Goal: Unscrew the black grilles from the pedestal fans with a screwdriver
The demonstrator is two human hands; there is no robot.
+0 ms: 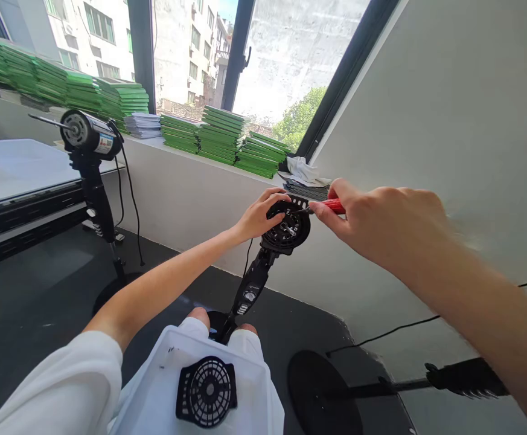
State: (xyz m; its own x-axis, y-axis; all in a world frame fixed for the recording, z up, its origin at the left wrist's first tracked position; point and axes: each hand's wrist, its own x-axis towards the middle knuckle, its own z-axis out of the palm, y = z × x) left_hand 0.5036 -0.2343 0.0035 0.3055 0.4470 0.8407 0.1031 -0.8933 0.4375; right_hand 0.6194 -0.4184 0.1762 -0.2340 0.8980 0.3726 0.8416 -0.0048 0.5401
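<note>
Fan motor housing (296, 237), black and round, stands face-on in the middle of the scene atop a black pedestal pole (253, 281), just this side of the low white wall. The left hand (258, 216) holds its upper left rim, thumb over the face and fingers curved along the top. The right hand (374, 220) is closed around a red-handled screwdriver (335, 206), whose shaft points left over the housing's face; the tip's exact seat is too small to tell. Nearest the person, a white plastic tray (152, 396) rests on the lap, with a black vented cover (209, 391) lying in it. On the far left stands another pedestal fan motor (91, 134), its shaft bare. Green stacks (220, 136) line the far windowsill.
</note>
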